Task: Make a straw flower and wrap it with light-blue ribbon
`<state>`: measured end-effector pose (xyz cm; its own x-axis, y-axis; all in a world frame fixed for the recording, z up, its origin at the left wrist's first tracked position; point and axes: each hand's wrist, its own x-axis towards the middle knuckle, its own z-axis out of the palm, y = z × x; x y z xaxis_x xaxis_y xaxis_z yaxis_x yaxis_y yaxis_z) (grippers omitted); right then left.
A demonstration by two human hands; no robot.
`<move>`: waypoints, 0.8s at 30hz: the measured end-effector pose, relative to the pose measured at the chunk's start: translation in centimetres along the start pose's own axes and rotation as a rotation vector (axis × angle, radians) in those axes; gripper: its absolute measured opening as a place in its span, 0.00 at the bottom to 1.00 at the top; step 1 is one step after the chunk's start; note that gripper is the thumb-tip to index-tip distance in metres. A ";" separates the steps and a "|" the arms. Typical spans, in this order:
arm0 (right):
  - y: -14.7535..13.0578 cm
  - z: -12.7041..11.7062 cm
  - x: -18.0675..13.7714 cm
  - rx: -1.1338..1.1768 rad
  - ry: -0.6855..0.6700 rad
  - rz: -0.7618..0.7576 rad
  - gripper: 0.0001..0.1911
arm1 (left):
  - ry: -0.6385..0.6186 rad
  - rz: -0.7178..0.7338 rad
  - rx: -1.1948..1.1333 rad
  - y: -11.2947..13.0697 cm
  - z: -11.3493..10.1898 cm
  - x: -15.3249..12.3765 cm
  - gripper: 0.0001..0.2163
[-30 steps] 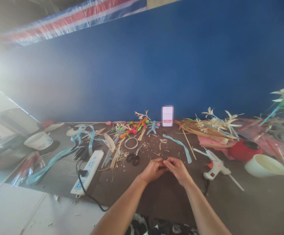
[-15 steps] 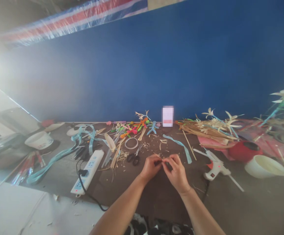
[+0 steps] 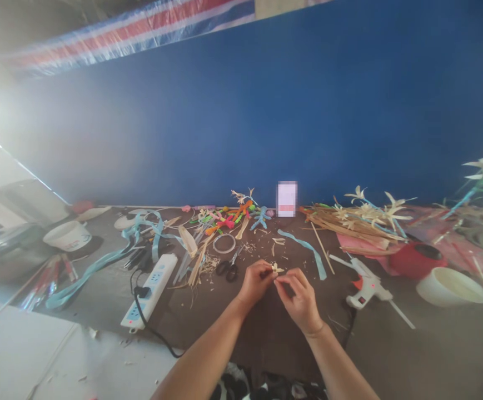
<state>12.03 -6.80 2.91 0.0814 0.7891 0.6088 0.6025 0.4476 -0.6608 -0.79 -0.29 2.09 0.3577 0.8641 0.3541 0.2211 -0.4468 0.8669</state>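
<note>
My left hand (image 3: 254, 281) and my right hand (image 3: 299, 295) meet over the middle of the dark table (image 3: 266, 328). Between their pinched fingertips is a small pale straw flower (image 3: 275, 269), its petals sticking up above the left thumb. Both hands have curled fingers closed on this piece. Black-handled scissors (image 3: 227, 269) lie just left of the left hand. A white hot-glue gun (image 3: 366, 286) rests to the right of the right hand.
A white power strip (image 3: 149, 291) with a black cord lies at the left. Light-blue ribbon strips (image 3: 308, 249), a tape ring (image 3: 224, 243), coloured stems, straw strips and finished straw flowers (image 3: 362, 214) crowd the back. A red pot (image 3: 416, 258) and white bowl (image 3: 449, 286) stand at the right.
My hands have shifted slightly away from me and turned; the pale flower piece, hidden before, now shows above the left fingertips.
</note>
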 end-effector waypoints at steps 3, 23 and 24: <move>0.5 0.0 -0.1 0.037 0.065 0.101 0.03 | 0.090 -0.037 -0.020 -0.1 -0.3 0.2 0.07; 2.5 1.2 0.1 0.575 -0.023 0.596 0.13 | -0.070 0.088 0.068 0.2 0.3 -0.1 0.06; 2.5 1.2 0.1 0.579 -0.026 0.599 0.13 | -0.069 0.094 0.073 0.3 0.3 -0.1 0.06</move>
<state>12.60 -5.15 0.79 0.2358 0.9688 0.0764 -0.0408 0.0884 -0.9952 -0.51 -0.57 2.23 0.4410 0.8009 0.4050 0.2482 -0.5425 0.8026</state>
